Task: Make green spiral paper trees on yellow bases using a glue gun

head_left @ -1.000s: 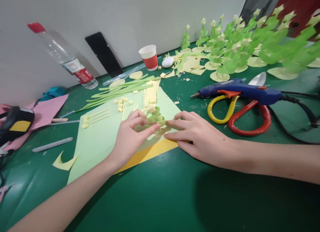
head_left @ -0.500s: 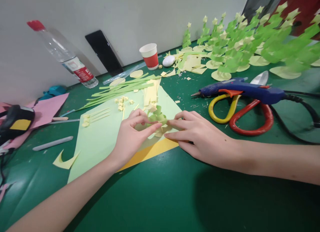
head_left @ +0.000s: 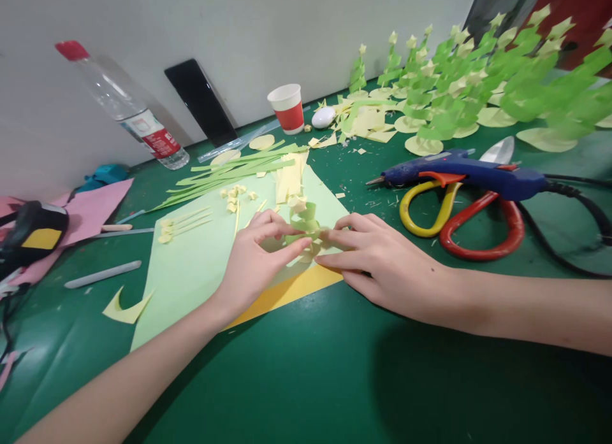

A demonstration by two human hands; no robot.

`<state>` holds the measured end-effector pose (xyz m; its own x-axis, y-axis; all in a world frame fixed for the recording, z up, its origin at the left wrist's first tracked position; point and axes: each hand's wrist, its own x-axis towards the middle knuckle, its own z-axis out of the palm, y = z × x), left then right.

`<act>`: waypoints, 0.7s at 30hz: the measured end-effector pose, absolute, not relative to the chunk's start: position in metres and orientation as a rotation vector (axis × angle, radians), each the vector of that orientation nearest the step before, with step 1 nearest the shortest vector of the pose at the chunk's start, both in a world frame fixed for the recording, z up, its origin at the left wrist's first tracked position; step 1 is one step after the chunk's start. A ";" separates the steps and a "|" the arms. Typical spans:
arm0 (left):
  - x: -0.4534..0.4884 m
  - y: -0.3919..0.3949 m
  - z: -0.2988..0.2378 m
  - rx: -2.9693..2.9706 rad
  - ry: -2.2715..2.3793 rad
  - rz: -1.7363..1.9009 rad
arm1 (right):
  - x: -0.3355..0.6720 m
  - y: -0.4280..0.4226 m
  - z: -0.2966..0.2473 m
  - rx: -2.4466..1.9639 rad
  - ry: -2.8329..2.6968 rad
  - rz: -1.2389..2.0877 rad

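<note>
A small paper tree [head_left: 306, 216], a green paper strip coiled round a stick with a pale yellow star on top, stands between my hands. My left hand [head_left: 261, 250] pinches the lower coil from the left with thumb and index finger. From the right, the fingertips of my right hand [head_left: 370, 253] close on the strip's other side, low near the pale round base. My fingers hide part of the base. Beneath lies a light green sheet [head_left: 191, 291] over a yellow-orange one [head_left: 291, 291]. Star-tipped sticks [head_left: 186, 224] and loose paper stars [head_left: 234, 192] rest on the sheet.
A blue glue gun [head_left: 459, 171] lies across red-and-yellow scissors [head_left: 482, 240] on the right. Many finished paper trees [head_left: 444, 81] stand behind. Green strips [head_left: 229, 170], a paper cup [head_left: 287, 109], phone [head_left: 201, 100], bottle [head_left: 143, 122] and tape measure [head_left: 41, 230] are around.
The paper tree's top has shifted slightly to the right and its star shows more plainly. Both hands stay almost in place, still on the tree.
</note>
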<state>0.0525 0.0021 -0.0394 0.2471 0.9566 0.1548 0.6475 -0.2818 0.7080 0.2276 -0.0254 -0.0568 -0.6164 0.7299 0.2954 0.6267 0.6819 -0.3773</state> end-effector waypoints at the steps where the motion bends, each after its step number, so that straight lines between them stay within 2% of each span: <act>1: 0.052 0.002 -0.039 2.020 1.447 0.791 | 0.228 -0.025 -0.057 -1.050 -2.467 0.333; 21: 0.052 0.001 -0.041 2.023 1.469 0.806 | 0.228 -0.025 -0.057 -1.051 -2.472 0.307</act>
<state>0.0518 0.0013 -0.0405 0.2390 0.9567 0.1664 0.6545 -0.2852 0.7002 0.2282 -0.0252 -0.0569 -0.6174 0.7255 0.3041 0.6291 0.6875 -0.3627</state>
